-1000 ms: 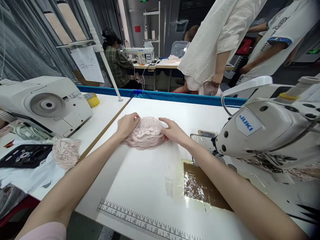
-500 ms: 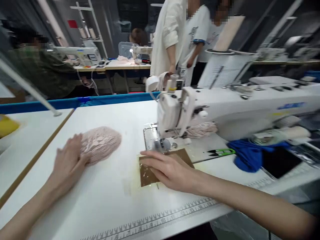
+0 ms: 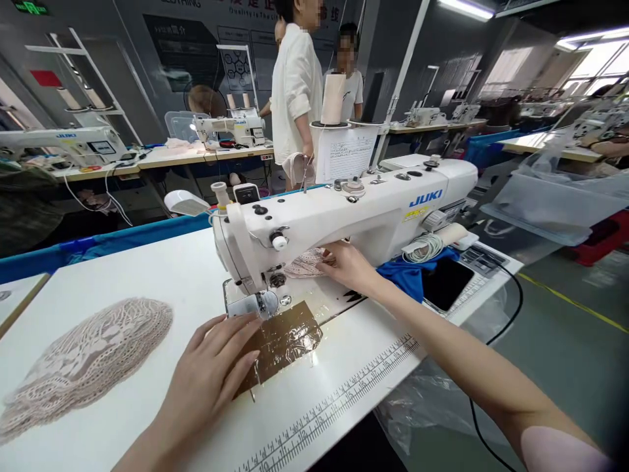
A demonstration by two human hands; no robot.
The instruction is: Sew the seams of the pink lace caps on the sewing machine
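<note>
My left hand (image 3: 216, 367) lies with fingers spread over the left edge of the brown taped patch (image 3: 287, 334), its fingertips near the needle area of the white sewing machine (image 3: 314, 219). Under the machine's arm, my right hand (image 3: 348, 265) has thumb and fingers on a pale pink lace piece (image 3: 307, 263); the fingertips are partly hidden there. A stack of pink lace (image 3: 98, 360) lies on the white table at the left, touched by neither hand.
Right of the machine are a blue cloth (image 3: 405, 278), a black phone-like slab (image 3: 447, 284) and coiled cord (image 3: 422, 249). A printed ruler (image 3: 334, 393) runs along the front edge. People stand behind the machine.
My left hand has left the lace stack and moved right to the brown patch. My right hand has gone from the patch to the lace under the machine arm. The view has turned right.
</note>
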